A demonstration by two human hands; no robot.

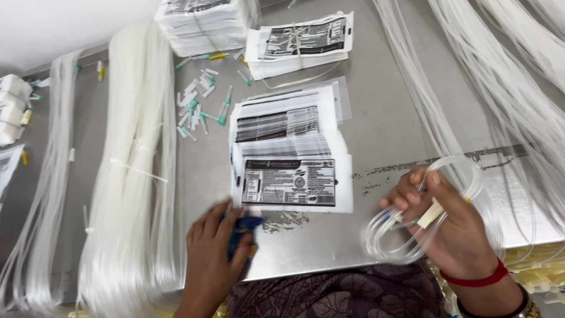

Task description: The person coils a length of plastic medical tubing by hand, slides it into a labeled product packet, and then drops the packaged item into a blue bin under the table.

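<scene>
The right hand [456, 227] has its fingers [412, 194] closed around a coil of clear medical tubing [424, 212], pinching the loops together where a pale chamber piece crosses them; the coil hangs just over the counter's near edge, towards its right end. The left hand [212, 253] rests on the counter at the near edge, its fingers curled over a small dark blue object [244, 227]; what that object is cannot be told, as the hand hides most of it.

Just beyond the left hand lies a fanned stack of flat printed pouches [288, 156], white with black label panels, at the middle of the steel counter [388, 118]. Further back are loose capped needles [200, 103] with green and white hubs, scattered near the far edge, and beside them a tied bundle of pouches [303, 44] and a taller stack [203, 23]. Long hanks of clear tubing [132, 171] lie across the counter's left side, and more strands [506, 88] run over the right side.

By my judgement the step in hand is packing: the tubing set is wound and gripped, and a pouch from the fanned stack is about to be taken. The next move would call for the left hand to lift and open the top pouch so the coil can slide in without springing loose.
</scene>
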